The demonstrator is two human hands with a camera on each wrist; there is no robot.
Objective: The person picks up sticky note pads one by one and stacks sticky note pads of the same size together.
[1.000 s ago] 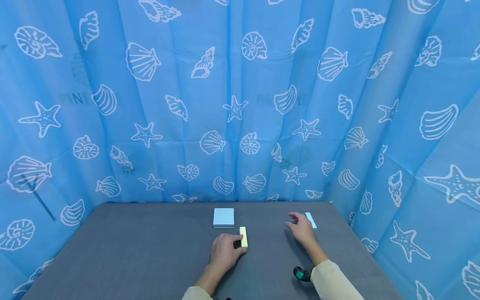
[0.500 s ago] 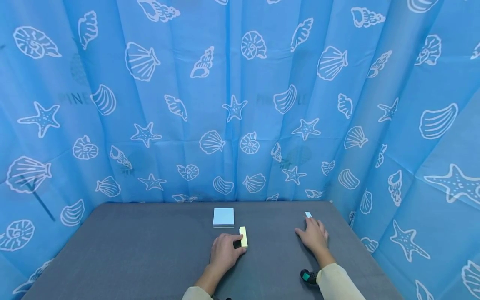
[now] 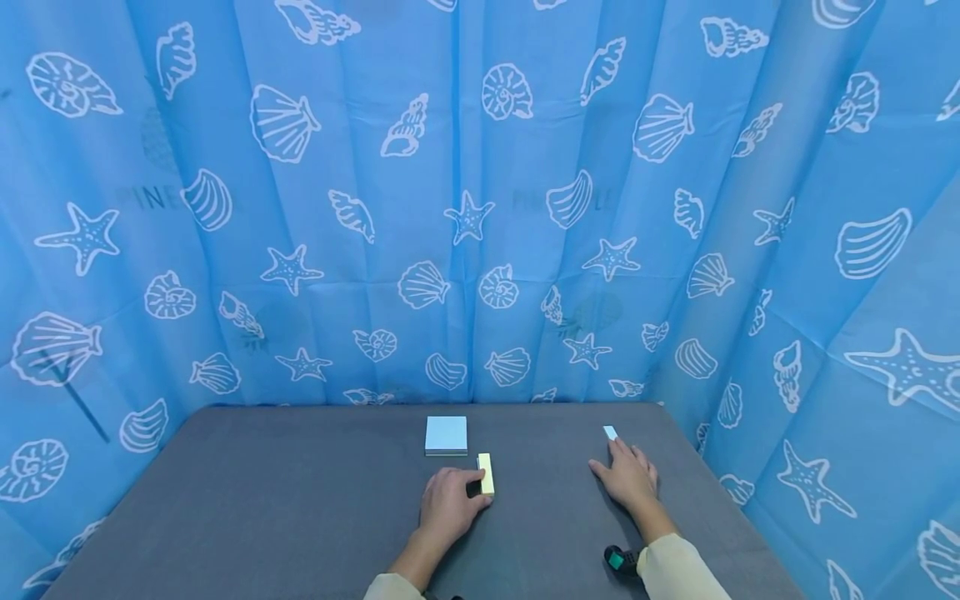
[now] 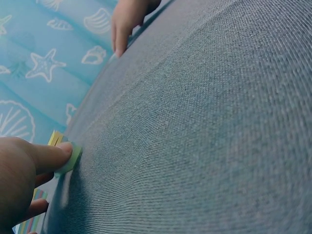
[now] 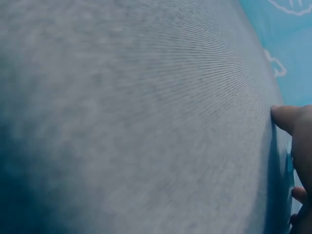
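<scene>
My left hand (image 3: pixel 450 504) pinches a narrow pad of sticky notes (image 3: pixel 487 475), yellow on top, between thumb and fingers on the table. Yellow and green layers of this pad (image 4: pixel 73 158) show in the left wrist view. To the right, my right hand (image 3: pixel 630 477) lies low over the table with fingers extended and thumb spread. One of its fingertips touches a narrow white strip (image 3: pixel 611 432), whose near part is hidden beneath the hand. In the right wrist view the thumb (image 5: pixel 287 117) shows, but the strip is hardly visible.
A square light-blue-topped stack of notes (image 3: pixel 446 434) stands behind the yellow pad; its layered coloured edge shows in the left wrist view. A grey cloth covers the table (image 3: pixel 300 500). A blue shell-print curtain (image 3: pixel 465 250) hangs behind and at the sides.
My right hand has moved right and come down onto the white strip, which has since shifted slightly left. My left hand and the yellow pad stay where they were.
</scene>
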